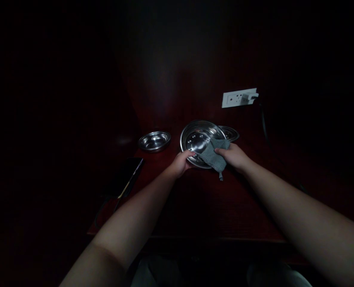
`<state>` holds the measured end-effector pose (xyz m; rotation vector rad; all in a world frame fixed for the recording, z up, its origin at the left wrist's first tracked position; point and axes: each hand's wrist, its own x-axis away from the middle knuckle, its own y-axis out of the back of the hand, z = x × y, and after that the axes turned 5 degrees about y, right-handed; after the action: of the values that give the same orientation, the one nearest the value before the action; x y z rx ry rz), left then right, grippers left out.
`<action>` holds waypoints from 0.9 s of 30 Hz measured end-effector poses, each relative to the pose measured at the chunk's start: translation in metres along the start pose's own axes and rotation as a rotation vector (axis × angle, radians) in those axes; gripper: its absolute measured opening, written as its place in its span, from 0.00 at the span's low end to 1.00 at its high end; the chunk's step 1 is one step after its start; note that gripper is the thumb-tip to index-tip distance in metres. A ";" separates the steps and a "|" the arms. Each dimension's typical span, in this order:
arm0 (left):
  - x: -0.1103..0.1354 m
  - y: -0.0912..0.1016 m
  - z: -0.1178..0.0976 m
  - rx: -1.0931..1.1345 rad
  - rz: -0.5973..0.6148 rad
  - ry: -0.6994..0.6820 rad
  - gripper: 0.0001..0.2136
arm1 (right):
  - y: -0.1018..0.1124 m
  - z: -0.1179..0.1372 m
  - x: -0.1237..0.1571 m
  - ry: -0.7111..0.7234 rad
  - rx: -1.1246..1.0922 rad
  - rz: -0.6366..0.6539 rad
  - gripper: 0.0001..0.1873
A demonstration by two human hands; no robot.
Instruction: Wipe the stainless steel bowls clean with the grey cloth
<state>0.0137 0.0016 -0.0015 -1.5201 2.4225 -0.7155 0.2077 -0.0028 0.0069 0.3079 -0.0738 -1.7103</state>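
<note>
My left hand (182,161) grips the near left rim of a shiny steel plate (197,137), which is tilted up so its inside faces me. My right hand (233,155) is closed on a grey cloth (214,155) and presses it against the plate's lower right part. A corner of the cloth hangs down below the plate. Both arms reach forward over a dark red wooden table (212,207).
A second steel dish (154,141) lies flat on the table to the left. Another steel plate (231,133) lies behind the held one. A white wall socket (238,98) with a plug and dark cable is at the back right. A dark flat device (125,177) lies at the table's left edge.
</note>
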 end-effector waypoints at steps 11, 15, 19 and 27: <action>0.000 0.001 0.000 -0.010 0.022 -0.009 0.17 | 0.000 0.002 0.001 0.000 0.012 0.003 0.15; 0.001 0.001 0.000 -0.037 0.016 -0.008 0.17 | 0.001 0.000 0.000 0.018 0.030 0.003 0.15; 0.001 0.000 -0.001 -0.049 0.004 -0.021 0.19 | 0.002 -0.004 -0.003 0.021 0.032 -0.001 0.14; 0.002 0.000 -0.001 -0.073 0.003 -0.012 0.19 | 0.002 -0.005 -0.004 0.010 0.042 -0.017 0.15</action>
<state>0.0126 -0.0003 -0.0008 -1.5421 2.4671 -0.6220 0.2115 0.0017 0.0036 0.3490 -0.1003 -1.7256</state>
